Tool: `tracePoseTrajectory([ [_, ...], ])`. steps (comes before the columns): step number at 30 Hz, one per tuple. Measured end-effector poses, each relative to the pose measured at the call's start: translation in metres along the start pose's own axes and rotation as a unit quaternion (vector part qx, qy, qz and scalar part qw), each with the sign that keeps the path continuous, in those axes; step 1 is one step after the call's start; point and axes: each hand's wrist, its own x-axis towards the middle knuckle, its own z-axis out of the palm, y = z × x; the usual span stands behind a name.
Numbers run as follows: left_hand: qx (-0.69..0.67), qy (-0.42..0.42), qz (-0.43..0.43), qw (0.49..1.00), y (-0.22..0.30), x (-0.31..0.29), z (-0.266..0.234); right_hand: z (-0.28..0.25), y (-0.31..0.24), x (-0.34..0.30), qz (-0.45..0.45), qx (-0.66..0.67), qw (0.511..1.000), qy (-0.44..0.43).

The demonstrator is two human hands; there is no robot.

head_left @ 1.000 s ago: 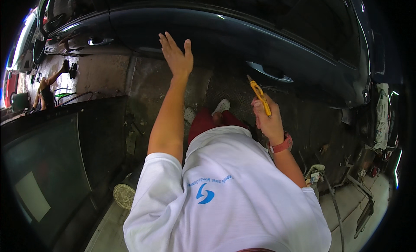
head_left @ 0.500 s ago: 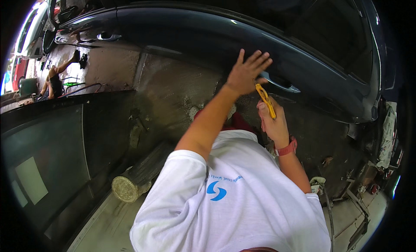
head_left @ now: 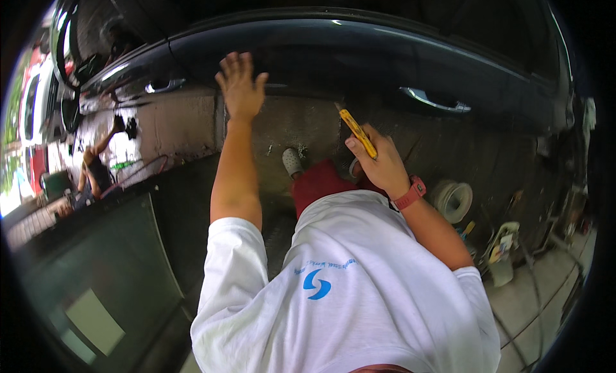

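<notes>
Spread fingers of my left hand (head_left: 242,91) lie against the dark car door (head_left: 308,55), palm toward the panel; nothing is in that hand. My right hand (head_left: 383,162) is wrapped round a yellow utility knife (head_left: 357,134), its blade end angled up and left toward the lower part of the door. The knife tip appears apart from the panel. To the right of the knife, the door carries a shiny handle (head_left: 436,101); a second door handle (head_left: 165,85) sits farther left. On my right wrist is a red watch (head_left: 410,193).
Behind my left arm stands a dark panel with a glass pane (head_left: 109,257). At the right are a white roll (head_left: 453,202) and a pale container (head_left: 504,251). Another person (head_left: 96,158) is low down at the far left. My clog (head_left: 292,162) rests on the wet floor.
My left hand has moved left along the door, away from the right-hand handle. My right hand has shifted slightly left and down with the knife. My view has turned.
</notes>
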Motion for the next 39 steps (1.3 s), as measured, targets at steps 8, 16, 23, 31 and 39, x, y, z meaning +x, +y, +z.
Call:
tracePoseTrajectory([
  [8, -0.051, -0.287, -0.281, 0.914, -0.256, -0.267, 0.078, 0.161, -0.039, 0.023, 0.000, 0.027, 0.997, 0.079],
  [16, -0.180, -0.695, -0.299, 0.628, -0.228, -0.496, -0.028, 0.279, -0.081, 0.050, 0.015, 0.126, 0.990, -0.069],
  [23, -0.487, -0.601, -0.548, 0.319, -0.253, -0.365, -0.049, 0.266, -0.037, 0.075, 0.099, 0.155, 0.972, 0.145],
  [31, -0.387, -0.523, -0.357, 0.671, -0.177, -0.205, -0.029, 0.150, 0.053, 0.053, 0.191, 0.271, 0.869, 0.367],
  [39, -0.177, -0.461, 0.061, 0.868, -0.051, -0.135, -0.020, 0.124, 0.079, 0.026, 0.154, 0.393, 0.794, 0.437],
])
